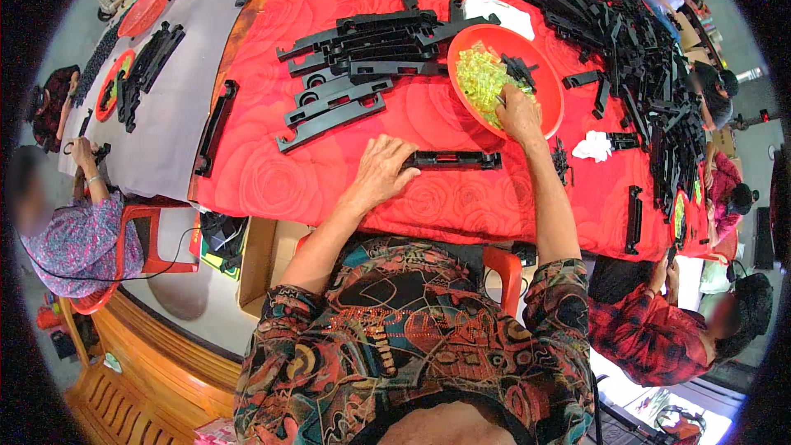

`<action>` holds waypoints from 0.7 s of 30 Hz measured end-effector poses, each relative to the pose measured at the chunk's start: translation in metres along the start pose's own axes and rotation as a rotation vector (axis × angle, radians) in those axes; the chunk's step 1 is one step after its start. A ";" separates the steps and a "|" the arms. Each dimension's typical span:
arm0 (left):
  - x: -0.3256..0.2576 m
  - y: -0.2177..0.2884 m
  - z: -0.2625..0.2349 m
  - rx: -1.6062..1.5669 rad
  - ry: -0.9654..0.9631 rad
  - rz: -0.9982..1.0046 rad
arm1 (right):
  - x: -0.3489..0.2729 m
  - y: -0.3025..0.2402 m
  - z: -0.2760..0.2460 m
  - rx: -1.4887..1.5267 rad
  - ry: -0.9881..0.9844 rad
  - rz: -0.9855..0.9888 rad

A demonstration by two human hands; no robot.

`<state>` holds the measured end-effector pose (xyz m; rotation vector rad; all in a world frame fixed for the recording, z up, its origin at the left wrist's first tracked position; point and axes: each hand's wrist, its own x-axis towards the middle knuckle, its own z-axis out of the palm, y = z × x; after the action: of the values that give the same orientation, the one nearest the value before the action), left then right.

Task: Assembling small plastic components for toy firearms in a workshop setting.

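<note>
My left hand (pixel 385 169) rests on the red cloth with its fingers closed on the left end of a long black plastic part (pixel 456 160). This part lies flat and has slots along its length. My right hand (pixel 521 115) reaches into a red plastic bowl (pixel 554 91), its bent fingers at a heap of small clear yellow-green plastic pieces (pixel 480 74). Whatever is between those fingertips is too small to make out. Small black pieces (pixel 519 72) share the bowl. Beyond my left hand lies a stack of similar long black parts (pixel 362 66).
A big heap of black parts (pixel 610 33) runs along the table's far and right sides. Single black parts lie at left (pixel 216 128) and right (pixel 634 218). A crumpled white tissue (pixel 592 146) sits right of the bowl. Co-workers sit at left (pixel 82 235) and right (pixel 659 330).
</note>
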<state>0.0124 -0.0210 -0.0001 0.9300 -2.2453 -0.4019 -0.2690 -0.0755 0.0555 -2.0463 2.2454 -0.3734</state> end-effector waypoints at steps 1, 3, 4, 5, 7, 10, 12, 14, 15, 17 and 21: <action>-0.001 -0.001 0.001 0.001 0.002 -0.002 | -0.001 -0.001 0.000 0.000 0.005 -0.007; -0.002 -0.003 0.004 0.005 -0.020 -0.014 | -0.002 -0.001 -0.001 -0.002 0.010 -0.015; -0.003 -0.003 0.003 0.006 -0.019 -0.018 | -0.003 -0.003 -0.003 0.020 -0.008 -0.007; -0.003 -0.003 0.002 -0.003 -0.048 -0.019 | -0.004 -0.004 -0.006 0.042 -0.025 0.001; -0.002 -0.002 0.000 -0.011 -0.075 -0.023 | -0.013 -0.004 -0.014 0.120 0.030 -0.033; -0.004 -0.001 -0.003 -0.072 -0.100 -0.048 | -0.039 -0.016 -0.029 0.442 0.056 -0.100; -0.005 -0.002 -0.004 -0.058 -0.049 -0.018 | -0.060 -0.025 -0.029 0.687 0.026 -0.135; 0.000 0.009 -0.009 -0.063 0.041 0.029 | -0.083 -0.035 -0.027 0.884 -0.117 -0.134; 0.002 0.016 -0.012 -0.064 0.131 0.074 | -0.093 -0.040 -0.024 0.931 -0.129 -0.136; 0.005 0.028 -0.013 -0.090 0.163 0.125 | -0.110 -0.048 -0.010 0.970 -0.110 -0.172; 0.004 0.047 -0.008 -0.293 0.159 0.117 | -0.137 -0.069 -0.004 1.121 -0.381 -0.038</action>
<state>-0.0080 0.0089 0.0306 0.6512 -2.0169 -0.5656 -0.1884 0.0549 0.0617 -1.3640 1.2603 -0.8863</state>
